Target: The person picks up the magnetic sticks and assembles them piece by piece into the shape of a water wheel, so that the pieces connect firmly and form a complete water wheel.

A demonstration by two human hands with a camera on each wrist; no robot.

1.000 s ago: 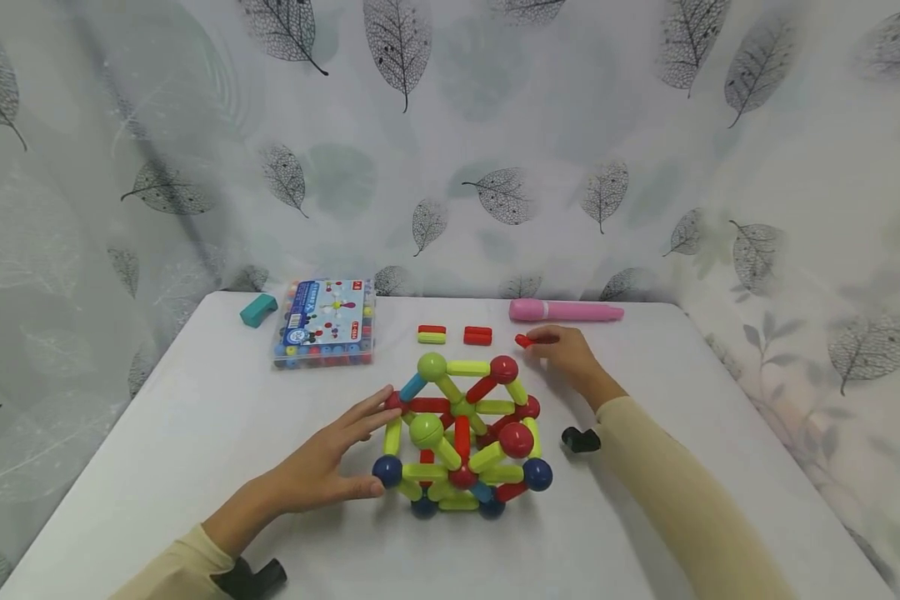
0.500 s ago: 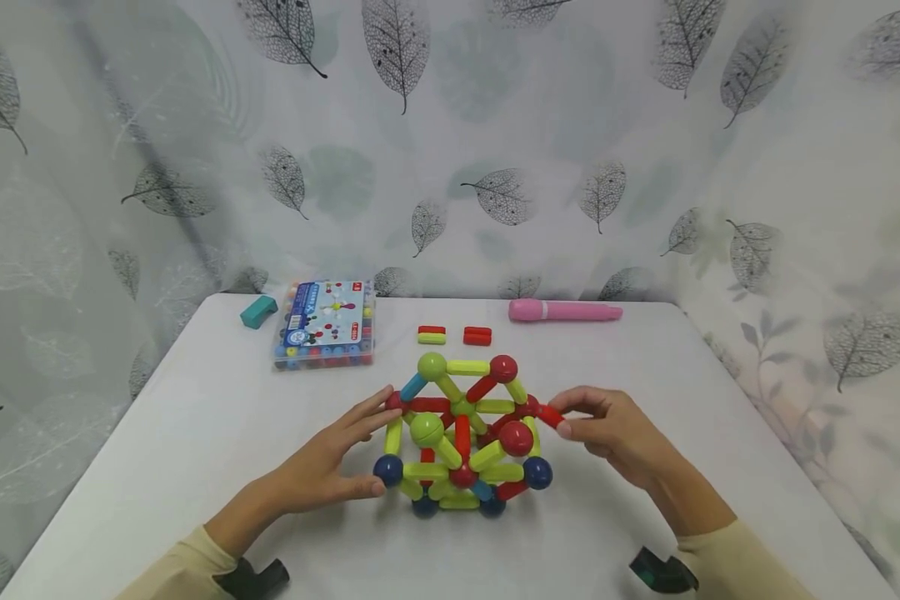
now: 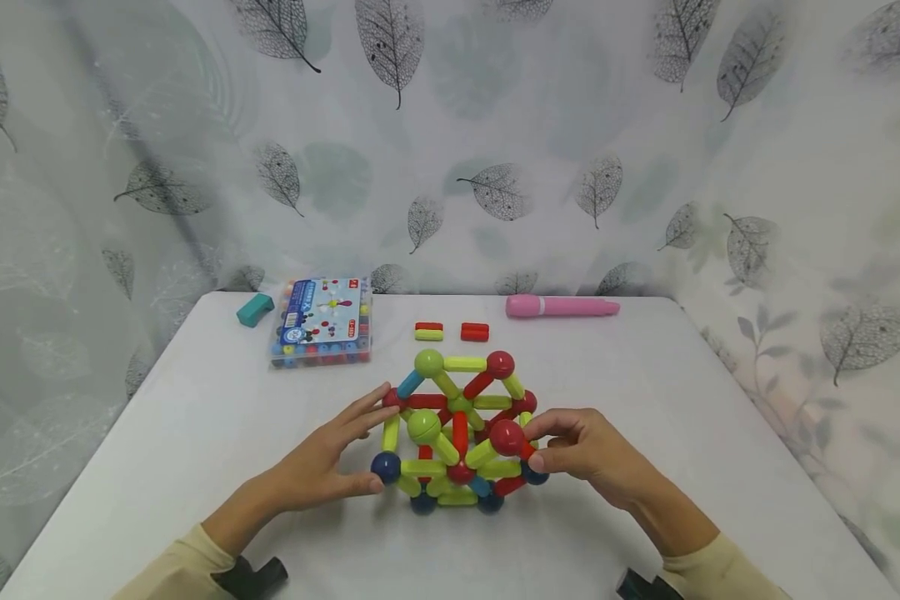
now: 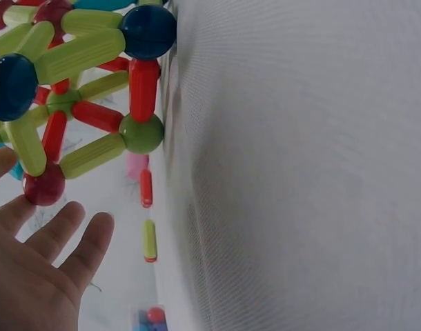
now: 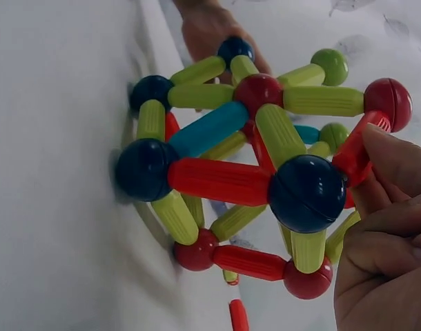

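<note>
A frame built of balls and rods point(image 3: 461, 472) in lime, red and blue stands on the white table in the head view. My right hand point(image 3: 600, 458) pinches a red rod point(image 5: 357, 150) at the frame's right side. In the right wrist view that rod spans from a red ball point(image 5: 388, 105) to a dark blue ball point(image 5: 307, 193). On the opposite side my left hand point(image 3: 307, 462) steadies the frame with fingers extended. Its fingertips are at a red ball point(image 4: 44, 185), and its thumb lies by a dark blue ball point(image 3: 386, 467).
Behind the frame lie a lime-and-red pair of rods point(image 3: 429, 332) and a red pair of rods point(image 3: 475, 332). A clear plastic case point(image 3: 322, 317) with a printed label, a teal block point(image 3: 255, 310) and a pink pen-shaped object point(image 3: 562, 306) line the table's back.
My right hand has brought a red rod from the back of the table to the frame's right side, now between the red and blue balls. My left hand has stayed in place.
</note>
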